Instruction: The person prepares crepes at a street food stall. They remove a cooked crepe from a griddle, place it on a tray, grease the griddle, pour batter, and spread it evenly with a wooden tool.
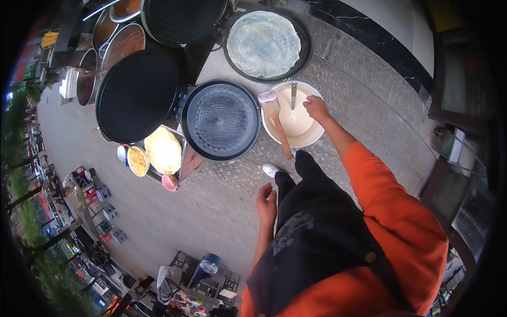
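My right hand (315,108) is over the right side of a white basin (319,134) of pale batter (294,119), fingers curled. Whether it holds anything small is hidden. A utensil with a grey handle (293,96) stands in the batter, apart from those fingers. Across the basin's left side rests a wide brush or scraper (276,115) with a wooden handle, its head coated pale. My left hand (266,204) hangs beside my dark apron, loosely bent and holding nothing. Left of the basin is a round griddle (222,119) with a bare dimpled plate and its black lid (136,97) raised.
A second griddle (305,51) carries a thin pale pancake (264,43); its lid (184,20) is up. Metal pots (124,43) stand beyond. A tray (183,152) holds flatbreads (163,149), beside a bowl of yellowish shreds (138,161) and a pink bowl (170,182). Stools (103,193) are farther off.
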### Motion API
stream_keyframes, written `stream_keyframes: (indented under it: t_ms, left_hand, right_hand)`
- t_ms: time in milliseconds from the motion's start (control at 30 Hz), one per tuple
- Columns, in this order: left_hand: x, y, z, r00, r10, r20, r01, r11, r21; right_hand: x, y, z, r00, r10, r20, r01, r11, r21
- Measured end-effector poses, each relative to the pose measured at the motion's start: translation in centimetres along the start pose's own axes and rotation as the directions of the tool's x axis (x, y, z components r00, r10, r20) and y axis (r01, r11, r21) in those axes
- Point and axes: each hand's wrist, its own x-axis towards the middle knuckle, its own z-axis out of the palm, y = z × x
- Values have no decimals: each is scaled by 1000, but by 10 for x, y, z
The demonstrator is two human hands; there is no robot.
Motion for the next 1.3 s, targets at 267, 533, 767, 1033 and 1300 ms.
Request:
stream_keyframes:
  t_ms: [267, 533, 767, 1033, 1300]
  left_hand:
    - [118, 66, 63, 983, 179, 37, -183, 950, 255]
    - [188, 45, 102, 957, 284, -61, -212, 826, 523]
    - [198, 66, 115, 999, 21, 42, -46, 613, 789]
    - [198, 65, 120, 999, -31, -31, 44, 661, 749]
    - [155, 68, 71, 979, 195, -64, -110, 759, 641]
  right_hand:
    - [72, 19, 51, 966, 260, 7, -254, 938, 237]
    - [80, 3, 72, 963, 252, 92, -268, 915, 301]
    - [15, 7, 30, 937, -282, 205, 298, 953, -52]
    - [-33, 22, 25, 791, -517, 326, 567, 820, -75]
    - [10, -8, 39, 827, -553, 103, 560, 827, -50]
